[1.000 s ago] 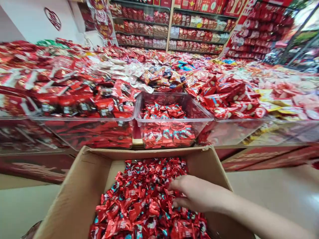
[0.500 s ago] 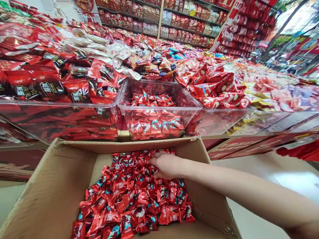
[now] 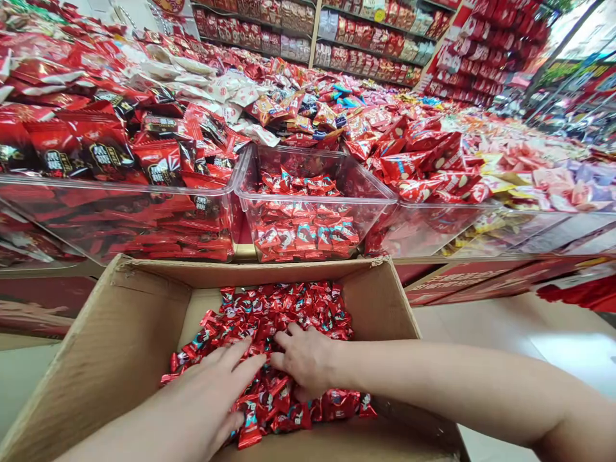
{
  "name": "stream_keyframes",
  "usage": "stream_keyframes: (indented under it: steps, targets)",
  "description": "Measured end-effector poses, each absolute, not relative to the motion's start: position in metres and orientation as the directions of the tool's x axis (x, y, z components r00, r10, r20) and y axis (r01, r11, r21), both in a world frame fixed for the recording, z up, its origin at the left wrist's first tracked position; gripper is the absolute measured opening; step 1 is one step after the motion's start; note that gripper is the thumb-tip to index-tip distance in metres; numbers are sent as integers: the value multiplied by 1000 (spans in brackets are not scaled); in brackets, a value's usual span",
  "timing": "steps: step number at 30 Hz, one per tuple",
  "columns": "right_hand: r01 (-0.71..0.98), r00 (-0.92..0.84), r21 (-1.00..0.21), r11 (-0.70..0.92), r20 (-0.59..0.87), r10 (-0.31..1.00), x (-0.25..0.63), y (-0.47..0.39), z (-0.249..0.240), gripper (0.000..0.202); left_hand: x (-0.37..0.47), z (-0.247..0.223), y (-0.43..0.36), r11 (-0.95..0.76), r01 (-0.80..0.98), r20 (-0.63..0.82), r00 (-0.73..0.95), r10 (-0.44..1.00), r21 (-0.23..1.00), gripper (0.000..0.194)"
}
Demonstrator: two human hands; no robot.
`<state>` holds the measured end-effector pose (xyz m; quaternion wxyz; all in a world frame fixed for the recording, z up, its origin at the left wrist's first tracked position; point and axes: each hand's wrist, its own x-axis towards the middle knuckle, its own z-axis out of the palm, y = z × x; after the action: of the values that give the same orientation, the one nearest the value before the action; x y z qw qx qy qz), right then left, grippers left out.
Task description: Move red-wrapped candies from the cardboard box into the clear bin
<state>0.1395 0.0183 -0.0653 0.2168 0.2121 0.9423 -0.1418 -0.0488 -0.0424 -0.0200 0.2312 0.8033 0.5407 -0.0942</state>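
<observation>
Small red-wrapped candies (image 3: 289,295) with blue and white print lie heaped in an open cardboard box (image 3: 129,321). My left hand (image 3: 216,382) rests on the left side of the heap, fingers stretched and spread over the wrappers. Close by on the right, my right hand (image 3: 308,359) touches the candies with its fingers apart and curved downward. Neither hand has lifted a candy. Beyond the box, a clear plastic bin (image 3: 317,204) is partly filled with the same kind of red candies.
Left of that bin stands a bin (image 3: 110,186) of larger red and black packets. To its right are heaped red packets (image 3: 423,160) and pastel-wrapped sweets (image 3: 553,179). Stocked shelves (image 3: 366,38) line the back. Tiled floor (image 3: 481,346) shows right of the box.
My left hand has come into view over the candies. My right hand has drawn back from the far part of the heap toward its middle. The view has shifted slightly.
</observation>
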Motion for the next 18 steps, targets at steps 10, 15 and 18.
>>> stream_keyframes:
  steps: [10,15,18]
  targets:
    - [555,-761,-162,816,-496,418,185,22,-58,29,-18,-59,-17,-482,876,-551,395,735,-15,50]
    - [615,-711,-183,767,-550,439,206,37,-46,30,-43,-60,7,-404,915,-511,342,788,-12,22]
    - [648,-703,-191,737,-522,483,210,44,-43,32,-52,-57,23,-346,938,-483,300,823,-6,11]
